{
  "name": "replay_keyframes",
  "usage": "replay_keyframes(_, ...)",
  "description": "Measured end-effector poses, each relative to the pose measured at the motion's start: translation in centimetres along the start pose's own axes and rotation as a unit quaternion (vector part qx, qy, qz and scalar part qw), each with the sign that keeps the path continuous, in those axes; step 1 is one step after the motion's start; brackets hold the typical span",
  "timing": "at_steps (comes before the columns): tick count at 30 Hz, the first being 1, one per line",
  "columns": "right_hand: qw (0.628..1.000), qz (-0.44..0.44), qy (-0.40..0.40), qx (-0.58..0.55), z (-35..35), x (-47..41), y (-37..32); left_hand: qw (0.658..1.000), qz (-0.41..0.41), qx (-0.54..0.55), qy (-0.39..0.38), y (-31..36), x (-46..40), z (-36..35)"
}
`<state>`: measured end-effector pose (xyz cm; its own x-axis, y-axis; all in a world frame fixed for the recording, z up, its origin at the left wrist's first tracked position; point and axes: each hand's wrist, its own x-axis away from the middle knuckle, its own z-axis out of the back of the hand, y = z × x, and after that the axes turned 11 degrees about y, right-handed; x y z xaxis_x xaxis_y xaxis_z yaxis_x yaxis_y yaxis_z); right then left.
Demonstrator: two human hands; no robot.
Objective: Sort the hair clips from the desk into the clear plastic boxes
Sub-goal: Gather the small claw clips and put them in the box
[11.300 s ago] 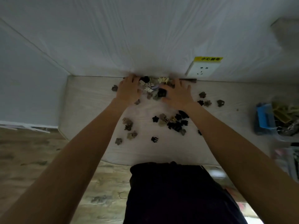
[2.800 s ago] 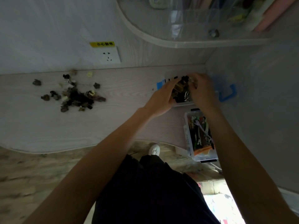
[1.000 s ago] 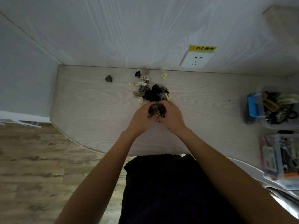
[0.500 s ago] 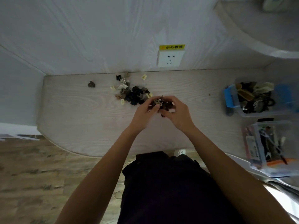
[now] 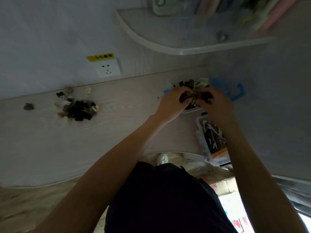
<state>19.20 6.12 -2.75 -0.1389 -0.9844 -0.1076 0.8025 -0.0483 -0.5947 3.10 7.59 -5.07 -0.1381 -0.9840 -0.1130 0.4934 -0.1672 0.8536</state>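
A pile of small dark and beige hair clips lies on the pale wooden desk at the left, with one stray clip further left. My left hand and my right hand are cupped together around a handful of hair clips, held over the clear plastic box with blue latches at the desk's right end. That box holds dark and pale clips and is mostly hidden by my hands.
A second clear box with mixed items sits nearer to me on the right. A wall socket is on the back wall. A curved shelf hangs above. The right wall stands close to the boxes.
Both hands have carried the handful of clips from beside the pile on the desk rightwards to above the box with blue latches. My view has turned right with them.
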Motion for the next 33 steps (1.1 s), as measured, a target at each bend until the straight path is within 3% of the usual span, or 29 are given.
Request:
replay_keyframes(4, 1.000, -0.003, -0.009, 0.022, 1.1, -2.0, 2.2, 0.990, -0.063, -0.114, -0.050, -0.2, 0.5, -2.0)
replay_keyframes(9, 0.997, 0.038, -0.030, 0.054, 1.2, -2.1, 2.7, 0.985, -0.080, -0.151, -0.009, -0.4, 0.7, -2.0)
replay_keyframes(13, 0.995, 0.076, 0.013, 0.063, 0.5, -1.2, 1.8, 0.970, -0.155, -0.183, -0.051, -1.1, 1.2, -0.8)
replay_keyframes(17, 0.988, 0.151, 0.016, -0.013, -2.0, 0.4, -2.2, 0.948, -0.191, -0.234, 0.101, -2.9, 3.2, 2.5)
replay_keyframes(19, 0.976, 0.218, 0.005, -0.005, -4.0, 1.7, -4.6, 0.938, -0.136, -0.260, 0.184, -4.4, 4.9, 5.0)
replay_keyframes(21, 0.963, 0.261, -0.070, 0.013, -7.1, 3.0, -7.2, 0.931, -0.059, -0.272, 0.234, -6.6, 7.2, 8.2)
replay_keyframes(26, 0.922, 0.269, -0.271, 0.068, -15.7, 4.3, -12.0, 0.917, 0.145, -0.274, 0.251, -13.7, 11.9, 16.3)
replay_keyframes(29, 0.923, 0.220, -0.313, 0.043, -20.1, 3.4, -15.3, 0.880, 0.268, -0.286, 0.268, -16.8, 13.2, 21.0)
replay_keyframes(33, 0.953, 0.084, -0.290, -0.022, -24.7, 1.7, -19.8, 0.838, 0.385, -0.252, 0.295, -20.3, 14.0, 26.5)
